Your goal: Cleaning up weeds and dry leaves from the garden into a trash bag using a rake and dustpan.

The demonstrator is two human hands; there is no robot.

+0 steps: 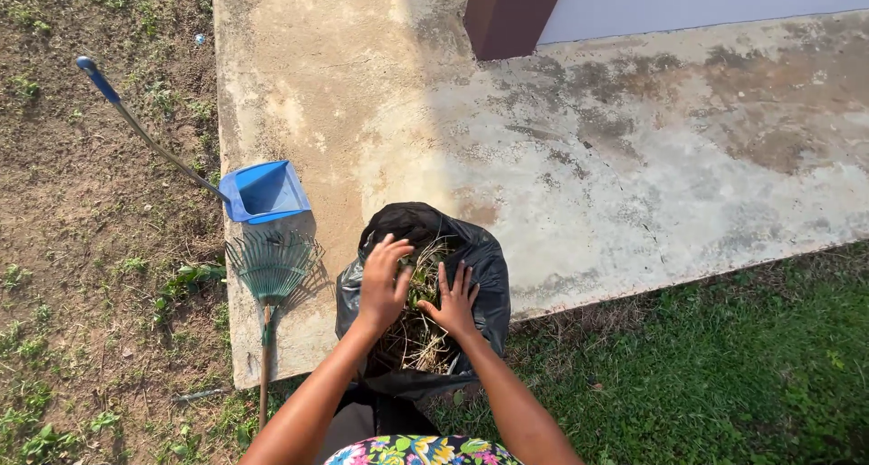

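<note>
Both hands, left hand and right hand, press flat with fingers spread on dry grass inside a black bag (standing on the concrete slab), beside a green rake.

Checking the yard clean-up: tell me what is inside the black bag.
The black bag holds dry grass and some green leaves, with the left hand and right hand pressed flat on top. Whatever lies deeper is covered by the hands and the bag's walls.
</note>
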